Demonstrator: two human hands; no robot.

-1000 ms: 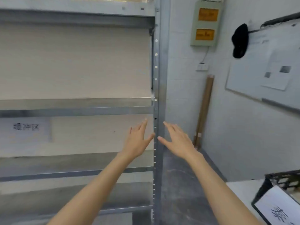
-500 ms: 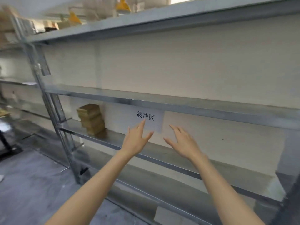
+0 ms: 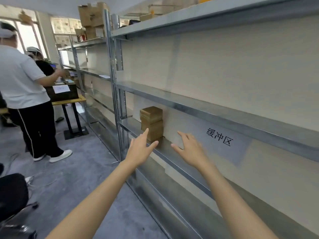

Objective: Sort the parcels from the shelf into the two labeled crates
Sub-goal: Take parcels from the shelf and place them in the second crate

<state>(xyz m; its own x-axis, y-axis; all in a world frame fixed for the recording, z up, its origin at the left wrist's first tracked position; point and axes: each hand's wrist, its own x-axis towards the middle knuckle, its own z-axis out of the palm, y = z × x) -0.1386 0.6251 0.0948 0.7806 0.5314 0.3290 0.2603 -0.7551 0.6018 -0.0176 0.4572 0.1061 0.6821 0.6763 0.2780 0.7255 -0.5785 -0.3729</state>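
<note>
parcels nearer now; left hand, right hand outstretched, empty.

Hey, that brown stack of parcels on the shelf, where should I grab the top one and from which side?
Take the top parcel by its side faces, left hand on the left, right hand on the right, coming from the open aisle side. The wall panel stands behind it and a shelf hangs overhead, so the front is probably the freest approach. Lift it straight off the stack.
</note>
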